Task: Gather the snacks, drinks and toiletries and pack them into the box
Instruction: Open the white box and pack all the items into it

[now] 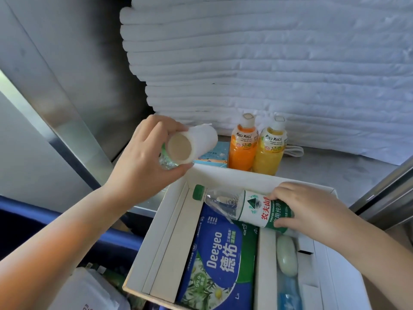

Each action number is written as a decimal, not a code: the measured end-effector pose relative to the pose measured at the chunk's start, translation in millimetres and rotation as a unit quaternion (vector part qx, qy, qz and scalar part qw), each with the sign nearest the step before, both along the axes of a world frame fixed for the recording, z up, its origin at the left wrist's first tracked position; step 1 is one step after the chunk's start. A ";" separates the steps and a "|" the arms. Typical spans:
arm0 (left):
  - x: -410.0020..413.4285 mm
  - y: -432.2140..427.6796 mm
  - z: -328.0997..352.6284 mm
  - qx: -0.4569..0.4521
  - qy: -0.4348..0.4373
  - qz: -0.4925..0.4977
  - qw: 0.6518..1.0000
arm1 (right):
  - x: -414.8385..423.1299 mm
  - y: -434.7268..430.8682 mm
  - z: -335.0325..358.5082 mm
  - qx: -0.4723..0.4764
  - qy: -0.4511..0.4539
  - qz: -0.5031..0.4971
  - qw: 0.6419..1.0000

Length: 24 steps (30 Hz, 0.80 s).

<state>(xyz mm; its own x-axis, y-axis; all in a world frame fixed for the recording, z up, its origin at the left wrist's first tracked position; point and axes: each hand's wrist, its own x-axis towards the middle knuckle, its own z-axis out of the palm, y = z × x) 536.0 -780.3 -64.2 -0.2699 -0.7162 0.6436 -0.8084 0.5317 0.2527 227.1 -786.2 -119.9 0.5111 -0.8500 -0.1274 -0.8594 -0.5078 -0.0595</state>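
A white cardboard box (176, 220) stands open below me. Inside lie a blue Deeyeo wipes pack (214, 260), a pale oval soap (287, 256) and a small blue packet (290, 294). My right hand (308, 206) grips a water bottle (243, 206) with a green cap, held on its side over the box's far end. My left hand (145, 157) holds a white paper roll (194, 142), its cardboard end toward me, together with a second clear bottle (165, 159), left of the box. Orange (242, 146) and yellow (269, 151) Mogu Mogu bottles stand upright behind the box.
A light blue carton (214, 153) lies behind the box on the steel shelf (335, 175). A tall stack of folded white towels (268, 63) fills the back. A metal post (67, 121) runs diagonally at left. A white cord loop (295, 151) lies beside the yellow bottle.
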 end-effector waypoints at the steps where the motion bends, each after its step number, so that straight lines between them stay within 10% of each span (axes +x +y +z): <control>1: 1.8 9.6 -1.5 -0.010 -0.024 -0.004 1.000 | -0.3 -0.1 -0.1 0.001 -0.004 -0.001 1.000; 24: 0.5 51.8 -22.1 0.008 -0.284 -0.046 0.958 | 0.2 1.1 4.1 -0.004 -0.002 0.000 1.000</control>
